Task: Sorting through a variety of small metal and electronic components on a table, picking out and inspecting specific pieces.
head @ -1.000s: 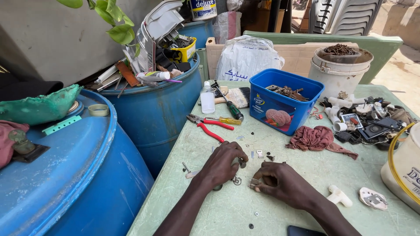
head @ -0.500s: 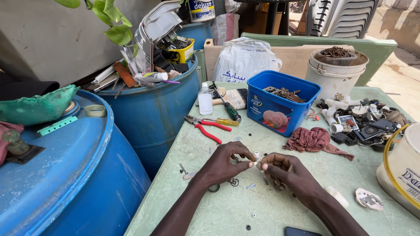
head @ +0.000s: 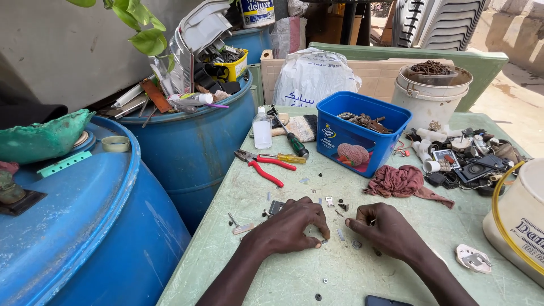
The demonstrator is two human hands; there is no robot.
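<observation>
My left hand [head: 294,226] rests knuckles-up on the pale green table [head: 272,277], its thumb and forefinger pinched on a tiny metal part [head: 323,242] at the table surface. My right hand [head: 385,229] lies beside it, fingers curled, with a small thin piece [head: 372,221] showing between them. Several small screws and metal bits [head: 334,203] are scattered on the table just beyond both hands. Red-handled pliers [head: 262,166] and a yellow-handled screwdriver [head: 283,158] lie further back on the left.
A blue plastic tub [head: 357,139] of scrap parts stands behind the hands, a reddish rag [head: 403,181] beside it. Blue barrels [head: 85,226] crowd the left side. Electrical parts [head: 464,161], a white bucket [head: 433,90], a small bottle [head: 262,129] and a white container [head: 521,218] occupy the back and right.
Both hands have come down from a raised pinch between them to the table surface. The left now presses a small part against the table; the view has shifted slightly.
</observation>
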